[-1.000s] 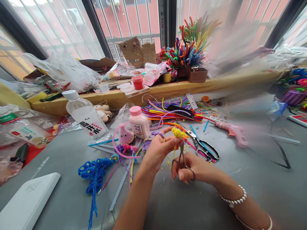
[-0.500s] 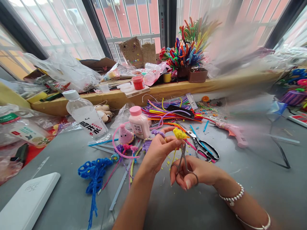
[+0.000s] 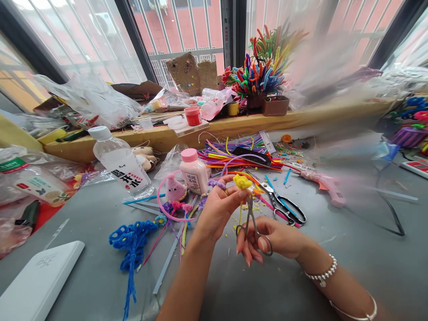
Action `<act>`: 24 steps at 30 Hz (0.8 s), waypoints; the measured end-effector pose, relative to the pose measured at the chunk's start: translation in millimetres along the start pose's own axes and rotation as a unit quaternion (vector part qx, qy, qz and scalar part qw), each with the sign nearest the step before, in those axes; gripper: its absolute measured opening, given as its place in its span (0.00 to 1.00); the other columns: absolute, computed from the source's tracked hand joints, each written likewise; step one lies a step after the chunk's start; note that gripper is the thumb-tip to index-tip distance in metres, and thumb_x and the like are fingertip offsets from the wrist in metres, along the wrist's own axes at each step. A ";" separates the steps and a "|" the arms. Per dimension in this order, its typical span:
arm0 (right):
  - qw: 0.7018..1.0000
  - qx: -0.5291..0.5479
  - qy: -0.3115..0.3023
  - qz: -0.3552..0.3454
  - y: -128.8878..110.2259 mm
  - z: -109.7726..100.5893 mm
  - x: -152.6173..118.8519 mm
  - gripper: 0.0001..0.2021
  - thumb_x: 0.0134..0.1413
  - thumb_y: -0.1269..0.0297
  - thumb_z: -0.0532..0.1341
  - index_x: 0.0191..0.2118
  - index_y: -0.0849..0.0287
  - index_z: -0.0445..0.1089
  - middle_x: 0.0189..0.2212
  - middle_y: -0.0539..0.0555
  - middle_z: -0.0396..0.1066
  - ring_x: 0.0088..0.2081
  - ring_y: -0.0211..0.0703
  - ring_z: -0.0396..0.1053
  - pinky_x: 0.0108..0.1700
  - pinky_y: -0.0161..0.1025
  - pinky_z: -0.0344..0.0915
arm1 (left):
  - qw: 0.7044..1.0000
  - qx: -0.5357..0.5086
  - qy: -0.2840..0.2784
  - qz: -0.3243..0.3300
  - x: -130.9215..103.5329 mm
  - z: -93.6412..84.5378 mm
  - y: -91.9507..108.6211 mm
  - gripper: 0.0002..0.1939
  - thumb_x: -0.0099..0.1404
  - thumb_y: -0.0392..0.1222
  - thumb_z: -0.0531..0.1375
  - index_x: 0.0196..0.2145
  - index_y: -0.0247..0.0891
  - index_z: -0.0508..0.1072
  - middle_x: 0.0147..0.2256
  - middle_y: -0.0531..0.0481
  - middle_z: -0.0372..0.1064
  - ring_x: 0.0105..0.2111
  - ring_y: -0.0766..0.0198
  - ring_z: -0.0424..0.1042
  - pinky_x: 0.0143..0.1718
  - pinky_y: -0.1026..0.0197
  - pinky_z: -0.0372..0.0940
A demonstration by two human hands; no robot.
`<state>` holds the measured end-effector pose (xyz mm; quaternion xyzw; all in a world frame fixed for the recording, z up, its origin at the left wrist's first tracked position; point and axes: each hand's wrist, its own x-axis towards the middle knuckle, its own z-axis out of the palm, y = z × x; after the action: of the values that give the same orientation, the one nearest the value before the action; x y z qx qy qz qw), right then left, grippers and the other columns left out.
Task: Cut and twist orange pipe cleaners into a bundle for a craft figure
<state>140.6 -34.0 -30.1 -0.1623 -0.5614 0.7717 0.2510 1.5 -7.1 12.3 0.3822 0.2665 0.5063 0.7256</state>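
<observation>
My left hand [image 3: 219, 207] pinches a small yellow fuzzy piece [image 3: 242, 181], held up over the table; a thin yellow strand hangs beneath it. Purple fuzzy material [image 3: 216, 184] shows at the back of this hand's fingers. My right hand [image 3: 267, 236] has its fingers in the loops of small grey scissors [image 3: 250, 218]. Their blades point up at the underside of the yellow piece; whether they touch it I cannot tell. Yellow snippets lie on the table below. Larger black-handled scissors [image 3: 284, 207] rest behind my right hand.
A water bottle [image 3: 122, 167], a pink-capped bottle [image 3: 194, 174] and a pink crocheted figure [image 3: 175, 188] stand to the left. Nearer lies a blue fuzzy piece [image 3: 129, 243] and a white device [image 3: 42, 278]. A pink glue gun [image 3: 324, 185] lies right, beyond it a bundle of coloured stems [image 3: 220, 149].
Both hands have shifted slightly left. The yellow piece has turned a little, and the small scissors stand more upright, with some right-hand fingers loosened downward.
</observation>
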 end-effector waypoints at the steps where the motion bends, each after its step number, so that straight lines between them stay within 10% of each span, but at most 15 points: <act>1: 1.000 -0.004 0.008 -0.004 -0.3 -0.1 0.3 0.23 0.39 0.48 0.61 0.34 0.66 0.69 0.24 0.51 0.67 0.21 0.31 0.57 0.26 0.31 0.55 | 1.000 -0.003 0.006 0.007 0.6 -0.3 0.0 0.18 0.48 0.31 0.63 0.36 0.36 0.63 0.23 0.55 0.70 0.24 0.72 0.69 0.30 0.68 0.61; 11: 0.986 -0.013 0.131 -0.103 -4.0 1.4 -1.6 0.23 0.38 0.44 0.60 0.31 0.63 0.70 0.22 0.49 0.62 0.21 0.31 0.53 0.24 0.32 0.50 | 0.992 -0.057 0.110 0.018 4.5 -5.2 2.1 0.08 0.48 0.35 0.64 0.26 0.35 0.68 0.26 0.53 0.73 0.26 0.72 0.71 0.27 0.72 0.62; 15: 0.960 -0.075 0.243 -0.120 -5.8 3.6 0.9 0.19 0.40 0.47 0.60 0.30 0.60 0.71 0.40 0.55 0.61 0.26 0.33 0.55 0.28 0.33 0.55 | 0.990 -0.070 0.120 0.015 4.2 -4.1 0.8 0.06 0.48 0.36 0.63 0.26 0.35 0.71 0.25 0.53 0.73 0.26 0.72 0.71 0.28 0.71 0.63; 24: 0.952 -0.187 0.233 -0.067 -7.8 4.5 2.8 0.12 0.45 0.54 0.60 0.32 0.56 0.72 0.47 0.53 0.58 0.38 0.39 0.61 0.31 0.33 0.60 | 0.983 -0.119 0.138 0.006 6.5 -6.6 0.1 0.06 0.47 0.36 0.64 0.25 0.34 0.71 0.22 0.55 0.70 0.25 0.73 0.70 0.28 0.71 0.62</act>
<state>137.5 -34.1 -21.2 -0.3440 -0.6307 0.5752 0.3912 -1.4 0.9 8.6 0.2214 0.2994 0.5867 0.7191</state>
